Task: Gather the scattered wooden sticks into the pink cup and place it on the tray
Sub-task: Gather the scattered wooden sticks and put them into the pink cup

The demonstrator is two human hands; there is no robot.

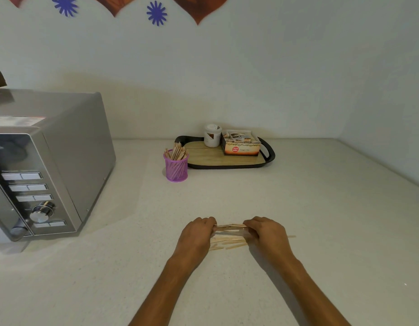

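Several wooden sticks [228, 242] lie on the white counter near its front. My left hand [196, 236] and my right hand [265, 232] face each other over them, and together they grip a small bundle of sticks [229, 226] by its two ends, just above the loose ones. One stick tip [292, 236] pokes out to the right of my right hand. The pink mesh cup [176, 169] stands further back, upright, with several sticks in it. It rests on the counter just left of the tray [269, 158], which has a wooden base and a black rim.
A silver microwave [43, 165] fills the left side of the counter. On the tray stand a white jar [212, 135] and an open box of tea bags [241, 143]. The wall runs along the back and the right.
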